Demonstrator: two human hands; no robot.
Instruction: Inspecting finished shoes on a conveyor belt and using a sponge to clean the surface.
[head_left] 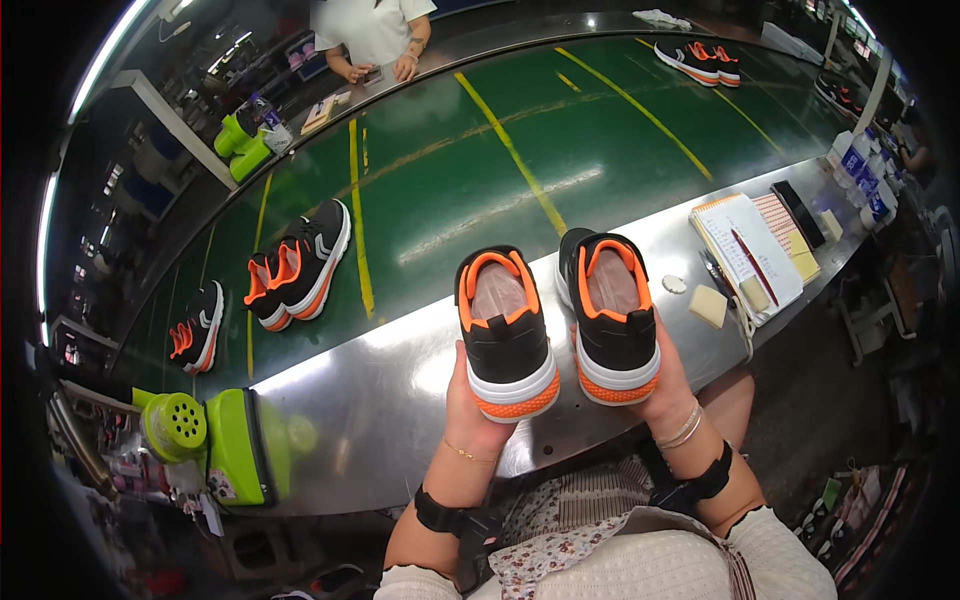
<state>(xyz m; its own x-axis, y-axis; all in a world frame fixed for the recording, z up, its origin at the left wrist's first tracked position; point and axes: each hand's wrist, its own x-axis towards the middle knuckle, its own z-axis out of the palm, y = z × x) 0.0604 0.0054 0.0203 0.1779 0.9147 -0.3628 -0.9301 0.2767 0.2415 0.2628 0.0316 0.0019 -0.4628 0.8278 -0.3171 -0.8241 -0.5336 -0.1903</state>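
Observation:
Two black sneakers with orange linings, white midsoles and orange heel soles are held up side by side, heels toward me. My left hand (475, 405) grips the left sneaker (507, 350) from its outer side and below. On the other side, my right hand (665, 375) is closed around the right sneaker (618, 345). Pale crumpled filling shows inside both openings. Most of my fingers are hidden behind and under the shoes. Both shoes are above the metal work table (400, 400), with a small gap between their heels.
A green belt (480, 190) with yellow lines carries a sneaker pair (297, 265) at left and another pair (700, 62) far right. A notebook with a pen (745, 255) lies right, near a beige block (708, 306). A lime-green device (235, 445) stands left. A co-worker (375, 35) sits opposite.

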